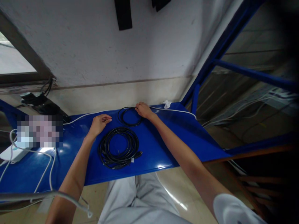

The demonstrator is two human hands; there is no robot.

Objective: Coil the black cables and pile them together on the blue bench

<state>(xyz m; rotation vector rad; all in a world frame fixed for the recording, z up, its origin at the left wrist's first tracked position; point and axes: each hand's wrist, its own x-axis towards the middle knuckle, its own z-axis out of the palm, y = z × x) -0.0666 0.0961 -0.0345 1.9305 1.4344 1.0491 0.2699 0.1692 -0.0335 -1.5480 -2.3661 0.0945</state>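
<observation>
A thin black cable coil (121,117) lies near the back edge of the blue table. My right hand (143,110) is closed on the coil's right side, and its fingertips partly hide the cable. Just left of this coil, my left hand (99,123) hovers with its fingers drawn together and nothing visible in them. Nearer to me rests a thicker bundle of coiled black cables (106,146), with plug ends showing at its lower and right sides. Neither hand touches that bundle.
A white cable (86,114) runs along the back of the blue table (154,149). At left are a white power strip (9,154), loose white cords and a black object (44,104). A crumpled white scrap (167,104) lies at back right, beside the blue frame (195,99).
</observation>
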